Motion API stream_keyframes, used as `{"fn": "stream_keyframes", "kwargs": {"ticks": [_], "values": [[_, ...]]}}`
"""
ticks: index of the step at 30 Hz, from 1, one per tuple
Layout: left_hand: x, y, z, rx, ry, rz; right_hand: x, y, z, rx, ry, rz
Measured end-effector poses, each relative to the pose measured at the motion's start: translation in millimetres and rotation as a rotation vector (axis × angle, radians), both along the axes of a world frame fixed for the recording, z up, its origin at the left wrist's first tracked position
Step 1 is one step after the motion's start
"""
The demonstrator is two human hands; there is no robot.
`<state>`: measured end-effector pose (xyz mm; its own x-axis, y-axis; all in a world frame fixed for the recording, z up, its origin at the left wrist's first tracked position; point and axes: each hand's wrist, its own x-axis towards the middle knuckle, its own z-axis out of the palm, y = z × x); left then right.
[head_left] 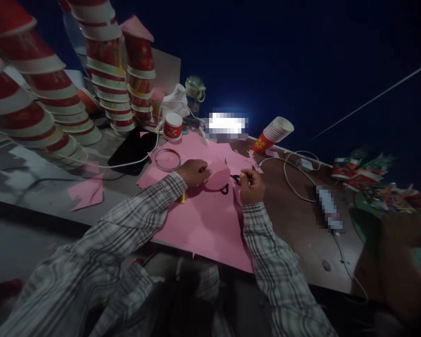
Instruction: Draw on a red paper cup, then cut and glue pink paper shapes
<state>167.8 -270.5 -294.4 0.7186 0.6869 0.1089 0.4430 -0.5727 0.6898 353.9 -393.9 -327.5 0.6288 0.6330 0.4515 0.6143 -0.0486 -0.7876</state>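
My left hand [195, 171] is closed on a round pink paper piece [218, 176], held just above a large pink paper sheet [206, 224]. My right hand [251, 185] is closed around black scissors [231, 181], whose handle loop shows under the paper piece and whose blades meet its right edge. Both arms wear plaid sleeves. A clear tape ring [167, 159] lies to the left of my left hand.
Tall stacks of red-and-white paper cups [108, 70] stand at the back left, one cup [172, 126] alone, a tipped stack [273, 133] at the back. A black phone [131, 150], white cables [294, 178], pink scraps [87, 192] and colourful craft bits [379, 187] lie about.
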Motion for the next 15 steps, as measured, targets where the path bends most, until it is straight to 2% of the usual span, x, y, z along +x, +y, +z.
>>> {"fn": "stream_keyframes", "kwargs": {"ticks": [7, 12, 15], "values": [[0, -4, -0.1, 0.236, 0.295, 0.028, 6, 1, -5.9, -0.008, -0.034, -0.012], [0, -5, -1.0, 0.261, 0.319, 0.083, 10, 3, -6.5, 0.004, -0.077, -0.038], [0, -5, -1.9, 0.247, 0.301, 0.126, 14, 3, -0.6, 0.028, -0.13, -0.061]]}}
